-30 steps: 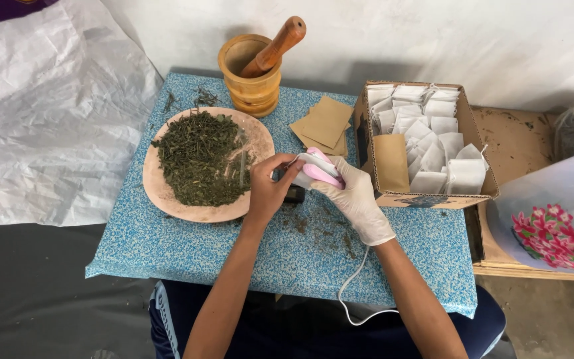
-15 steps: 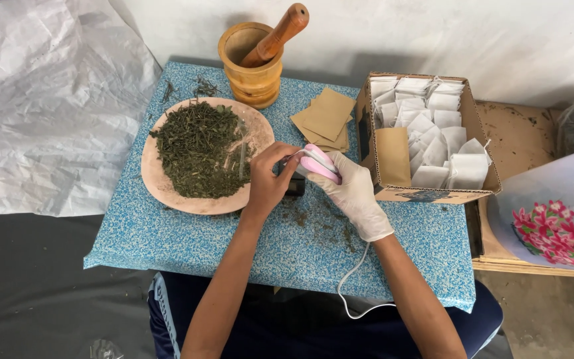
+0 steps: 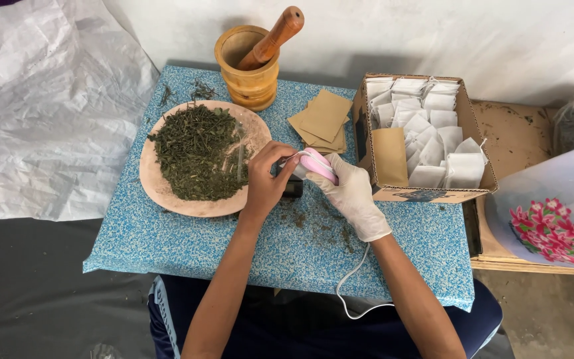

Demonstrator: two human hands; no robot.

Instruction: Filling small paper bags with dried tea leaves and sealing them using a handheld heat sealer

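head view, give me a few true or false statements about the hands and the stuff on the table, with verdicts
1. The right hand wears a white glove. True.
2. The left hand is gloved too. False: it is bare.
3. The right hand holds a pink tool with a white cord. True.
4. The pestle lies on the plate. False: it stands in the wooden mortar.
5. The plate holds dried green leaves. True.
6. The cardboard box holds only brown sachets. False: it holds mostly white sachets.
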